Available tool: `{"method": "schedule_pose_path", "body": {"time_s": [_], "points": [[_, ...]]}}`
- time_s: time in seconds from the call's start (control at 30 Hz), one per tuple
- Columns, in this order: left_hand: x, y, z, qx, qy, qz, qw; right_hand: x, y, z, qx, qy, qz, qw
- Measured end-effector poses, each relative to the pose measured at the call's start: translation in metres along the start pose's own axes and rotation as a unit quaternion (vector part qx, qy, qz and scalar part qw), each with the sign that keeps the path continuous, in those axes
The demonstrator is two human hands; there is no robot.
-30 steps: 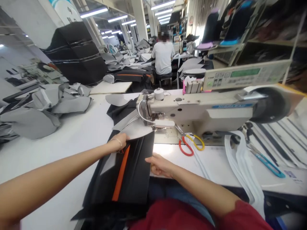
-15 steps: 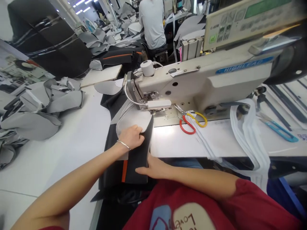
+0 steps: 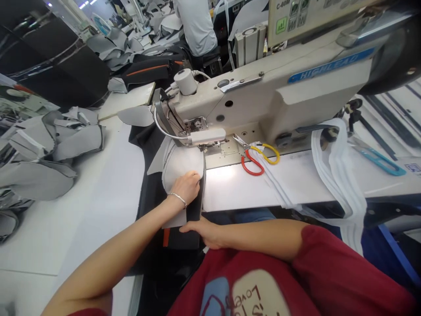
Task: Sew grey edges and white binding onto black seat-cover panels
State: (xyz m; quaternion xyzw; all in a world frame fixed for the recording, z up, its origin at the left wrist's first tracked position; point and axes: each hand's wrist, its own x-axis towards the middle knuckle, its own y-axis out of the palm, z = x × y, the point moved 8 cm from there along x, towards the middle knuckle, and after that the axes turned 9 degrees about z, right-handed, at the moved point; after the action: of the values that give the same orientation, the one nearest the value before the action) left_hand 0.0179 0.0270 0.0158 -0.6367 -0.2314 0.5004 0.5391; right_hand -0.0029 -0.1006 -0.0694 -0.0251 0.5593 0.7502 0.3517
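Note:
A rounded light-grey fabric panel (image 3: 179,164) lies on black fabric (image 3: 149,193), its far end under the needle area of a white sewing machine (image 3: 250,105). My left hand (image 3: 187,188), with a bracelet at the wrist, is closed on the panel's right edge, the fingers curled. Closer to my body, my right hand (image 3: 207,231) pinches the right edge of the black fabric, thumb on top and the other fingers hidden beneath. An orange strip (image 3: 166,237) shows on the black fabric left of that thumb.
Scissors with red and yellow handles (image 3: 258,159) rest right of the needle, beside white tape (image 3: 344,188) hanging over the table edge. Blue-handled scissors (image 3: 384,162) lie farther right. Grey cut pieces (image 3: 42,162) are heaped at left. A seated person (image 3: 199,28) is beyond the machine.
My left hand has drawn the grey panel rightward, so it covers more of the black fabric and lies nearer its right edge. My right hand keeps its grip. The camera view has shifted.

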Motion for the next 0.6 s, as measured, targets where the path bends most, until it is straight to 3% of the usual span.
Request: {"method": "schedule_pose_path", "body": {"time_s": [0.13,0.3,0.6], "points": [[-0.003,0.015,-0.002,-0.048,0.011,-0.046,0.998,-0.008,-0.019,-0.025,0.064,0.110,0.002,0.992],[-0.005,0.026,-0.002,-0.060,0.013,-0.079,0.995,-0.002,-0.045,-0.039,0.071,0.110,-0.086,0.988],[-0.003,0.032,0.001,-0.031,0.009,-0.061,0.998,0.015,-0.017,-0.032,0.035,0.124,-0.057,0.990]]}}
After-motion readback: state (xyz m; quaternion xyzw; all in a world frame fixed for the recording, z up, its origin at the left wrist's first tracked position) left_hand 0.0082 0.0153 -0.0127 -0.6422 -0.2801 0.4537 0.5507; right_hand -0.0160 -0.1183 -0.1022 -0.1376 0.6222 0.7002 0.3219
